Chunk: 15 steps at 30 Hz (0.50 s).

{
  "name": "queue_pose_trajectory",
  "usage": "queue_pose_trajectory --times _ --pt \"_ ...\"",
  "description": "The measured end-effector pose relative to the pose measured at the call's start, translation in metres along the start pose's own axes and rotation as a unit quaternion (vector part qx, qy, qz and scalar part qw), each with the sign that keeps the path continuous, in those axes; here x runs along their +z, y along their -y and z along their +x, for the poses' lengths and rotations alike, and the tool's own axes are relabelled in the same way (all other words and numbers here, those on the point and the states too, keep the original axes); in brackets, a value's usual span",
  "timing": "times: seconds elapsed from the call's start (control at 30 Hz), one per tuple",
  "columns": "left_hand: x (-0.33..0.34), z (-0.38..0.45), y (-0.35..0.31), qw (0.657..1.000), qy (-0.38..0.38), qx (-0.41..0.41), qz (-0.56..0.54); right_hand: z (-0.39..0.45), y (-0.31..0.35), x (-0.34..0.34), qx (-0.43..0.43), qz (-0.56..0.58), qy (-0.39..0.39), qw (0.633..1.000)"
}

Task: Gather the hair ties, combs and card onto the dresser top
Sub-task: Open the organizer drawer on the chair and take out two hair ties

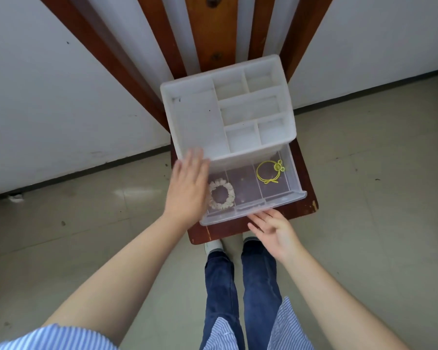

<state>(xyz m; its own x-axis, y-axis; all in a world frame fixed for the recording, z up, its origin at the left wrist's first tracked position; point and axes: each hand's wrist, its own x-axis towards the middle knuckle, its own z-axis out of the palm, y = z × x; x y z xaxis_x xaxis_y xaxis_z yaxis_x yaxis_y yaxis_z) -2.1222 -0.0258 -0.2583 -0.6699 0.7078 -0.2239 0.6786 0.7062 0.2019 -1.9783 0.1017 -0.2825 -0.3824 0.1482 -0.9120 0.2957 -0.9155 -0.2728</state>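
The left hand [187,190], fingers spread and holding nothing, overlaps the clear drawer's [292,170] nine-o'clock edge beside the cream scrunchie [221,194]. The right hand [273,232], open and holding nothing, sits at the drawer's six-o'clock lip; the yellow hair tie [268,171] lies uncovered at two o'clock.

Soft, even daylight fills the scene, with only faint shadows. A pale glare patch lies on the grey tiled floor [127,192] at nine o'clock. The open left hand [187,190] is motion-blurred at its fingertips, and wide-angle distortion bends the dark wooden slats [101,46] toward twelve o'clock.
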Motion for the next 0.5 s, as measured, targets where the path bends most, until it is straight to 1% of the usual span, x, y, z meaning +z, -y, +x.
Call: queue_pose_trajectory --times 0.03,0.07,0.1,0.13,0.17,0.2,0.23,0.27,0.3,0.33,0.37,0.4,0.47,0.5 --pt "0.005 -0.008 -0.007 0.999 -0.005 0.048 -0.007 -0.004 0.005 0.001 0.015 -0.105 -0.007 0.994" --pt "0.011 -0.015 -0.014 0.997 0.015 0.080 -0.007 -0.009 0.010 0.003 0.024 -0.257 -0.018 0.966" --pt "0.014 -0.020 -0.019 0.995 0.046 0.094 -0.006 -0.012 0.016 0.004 0.016 -0.408 -0.022 0.913" --pt "0.017 -0.021 -0.022 0.993 0.078 0.089 -0.004 -0.013 0.021 0.007 -0.018 -0.526 -0.021 0.850" --pt "0.020 -0.019 -0.026 0.992 0.104 0.070 -0.013 -0.014 0.028 0.010 -0.077 -0.608 -0.025 0.790" --pt "0.023 -0.014 -0.030 0.991 0.125 0.036 -0.027 -0.013 0.034 0.016 -0.146 -0.668 -0.034 0.728" --pt "0.025 -0.008 -0.035 0.990 0.135 -0.001 -0.040 -0.009 0.041 0.023 -0.208 -0.721 -0.051 0.659" --pt "0.028 -0.002 -0.040 0.987 0.151 -0.042 -0.040 -0.003 0.048 0.030 -0.249 -0.772 -0.065 0.582" --pt "0.032 0.004 -0.044 0.984 0.162 -0.071 -0.032 0.005 0.055 0.036 -0.265 -0.815 -0.068 0.511" --pt "0.035 0.009 -0.047 0.980 0.172 -0.096 -0.024 0.013 0.062 0.043 -0.261 -0.850 -0.071 0.452" --pt "0.038 0.012 -0.049 0.975 0.187 -0.117 -0.013 0.021 0.068 0.048 -0.246 -0.877 -0.074 0.405" --pt "0.041 0.015 -0.050 0.972 0.193 -0.132 -0.002 0.027 0.072 0.053 -0.230 -0.898 -0.074 0.368" --pt "0.047 0.018 -0.051 0.970 0.195 -0.142 0.026 0.036 0.074 0.057 -0.217 -0.924 -0.054 0.309" --pt "0.050 0.020 -0.051 0.970 0.194 -0.142 0.040 0.040 0.074 0.056 -0.218 -0.932 -0.042 0.285"
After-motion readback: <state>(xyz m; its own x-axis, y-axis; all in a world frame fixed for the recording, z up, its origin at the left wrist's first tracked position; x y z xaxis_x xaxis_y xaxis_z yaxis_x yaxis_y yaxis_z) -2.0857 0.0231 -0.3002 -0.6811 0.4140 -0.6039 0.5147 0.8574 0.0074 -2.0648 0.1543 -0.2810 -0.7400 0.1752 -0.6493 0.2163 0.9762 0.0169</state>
